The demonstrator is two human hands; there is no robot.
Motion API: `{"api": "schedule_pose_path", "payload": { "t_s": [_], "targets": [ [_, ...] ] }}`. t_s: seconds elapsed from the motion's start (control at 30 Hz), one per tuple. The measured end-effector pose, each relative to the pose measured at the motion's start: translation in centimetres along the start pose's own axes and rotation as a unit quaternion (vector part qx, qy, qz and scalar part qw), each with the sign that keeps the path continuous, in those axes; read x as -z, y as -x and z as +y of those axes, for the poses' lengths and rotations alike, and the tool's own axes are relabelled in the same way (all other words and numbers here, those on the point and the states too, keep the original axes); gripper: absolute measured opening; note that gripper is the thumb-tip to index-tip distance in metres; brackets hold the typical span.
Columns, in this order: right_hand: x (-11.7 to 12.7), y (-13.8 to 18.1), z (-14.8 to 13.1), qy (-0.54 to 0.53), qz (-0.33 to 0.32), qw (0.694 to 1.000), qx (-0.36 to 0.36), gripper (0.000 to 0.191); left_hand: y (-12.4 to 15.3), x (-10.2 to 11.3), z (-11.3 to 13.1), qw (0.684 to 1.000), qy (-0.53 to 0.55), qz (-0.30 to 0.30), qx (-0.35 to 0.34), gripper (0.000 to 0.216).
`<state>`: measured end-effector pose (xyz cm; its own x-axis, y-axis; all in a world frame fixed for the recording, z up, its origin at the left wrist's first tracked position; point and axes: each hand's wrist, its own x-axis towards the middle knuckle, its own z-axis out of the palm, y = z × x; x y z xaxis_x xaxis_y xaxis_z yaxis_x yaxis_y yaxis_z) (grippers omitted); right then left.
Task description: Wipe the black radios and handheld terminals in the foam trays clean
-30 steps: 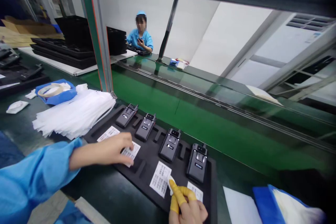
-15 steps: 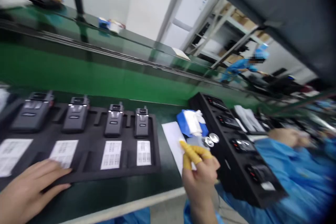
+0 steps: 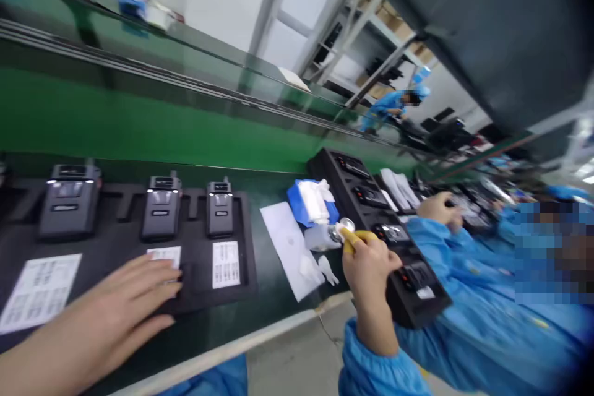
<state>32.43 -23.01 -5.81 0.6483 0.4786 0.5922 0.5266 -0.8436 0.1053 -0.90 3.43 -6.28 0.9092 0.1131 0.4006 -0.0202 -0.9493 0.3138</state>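
My left hand lies flat, fingers spread, on the black foam tray, partly covering a white label sheet. Three dark handheld devices stand in the tray's slots, with more label sheets below them. My right hand, with yellow finger cots on two fingers, reaches right to a small white bottle with a metal top and touches or pinches it; how the fingers close is blurred.
A blue cloth with white wipes and a white sheet lie right of the tray. A second black tray of devices stands further right, where a co-worker in a blue sleeve is busy. The green conveyor belt runs behind.
The view has swung right. My right hand has gone from the tray's labels to the small bottle beside the wipes. My left hand has stayed flat on the tray.
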Motion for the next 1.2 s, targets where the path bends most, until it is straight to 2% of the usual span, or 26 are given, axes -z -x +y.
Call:
{"api": "schedule_pose_path", "payload": {
  "t_s": [0.03, 0.1, 0.2, 0.27, 0.33, 0.43, 0.53, 0.67, 0.77, 0.9, 1.07, 1.2],
  "targets": [
    [-0.2, 0.2, 0.2, -0.008, -0.003, 1.0, 0.016, 0.025, -0.8, 0.3, 0.8, 0.999, -0.006, -0.039, -0.018, 0.031],
    [-0.6, 0.4, 1.0, 0.005, 0.003, 0.999, 0.046, 0.025, -2.9, 0.1, 2.5, 0.994, -0.004, -0.106, -0.001, 0.038],
    [-0.8, -0.4, 1.4, -0.004, 0.073, 0.993, 0.088, 0.025, -5.9, -1.2, 4.0, 0.979, -0.002, -0.202, 0.038, 0.06],
    [-0.3, -1.8, -0.1, -0.058, 0.117, 0.984, 0.123, 0.024, -6.9, -2.1, 4.2, 0.971, 0.004, -0.234, 0.054, 0.073],
    [0.4, -3.5, -3.1, -0.128, 0.113, 0.971, 0.167, 0.023, -7.0, -2.9, 4.0, 0.971, 0.017, -0.229, 0.067, 0.078],
    [0.8, -5.9, -9.1, -0.183, 0.088, 0.945, 0.255, 0.02, -6.5, -4.1, 3.3, 0.977, 0.032, -0.192, 0.087, 0.08],
    [-0.4, -7.4, -14.4, -0.227, 0.032, 0.914, 0.336, 0.031, -6.1, -4.8, 3.0, 0.977, 0.028, -0.189, 0.089, 0.077],
    [-2.8, -7.6, -18.5, -0.265, 0.01, 0.889, 0.374, 0.035, -6.2, -4.8, 3.1, 0.98, 0.017, -0.178, 0.085, 0.07],
    [-3.9, -7.3, -20.0, -0.28, 0.004, 0.876, 0.393, 0.033, -6.3, -4.7, 3.1, 0.98, 0.006, -0.18, 0.084, 0.066],
    [-4.1, -7.3, -20.6, -0.296, -0.005, 0.858, 0.419, 0.035, -5.9, -5.0, 3.1, 0.982, -0.018, -0.175, 0.069, 0.065],
    [-4.2, -7.5, -19.8, -0.299, -0.018, 0.844, 0.444, 0.035, -5.2, -5.5, 3.2, 0.986, -0.053, -0.145, 0.058, 0.066],
    [-5.0, -7.4, -18.3, -0.298, -0.013, 0.858, 0.419, 0.037, -5.1, -5.5, 3.2, 0.987, -0.065, -0.139, 0.053, 0.065]
  ]
}}
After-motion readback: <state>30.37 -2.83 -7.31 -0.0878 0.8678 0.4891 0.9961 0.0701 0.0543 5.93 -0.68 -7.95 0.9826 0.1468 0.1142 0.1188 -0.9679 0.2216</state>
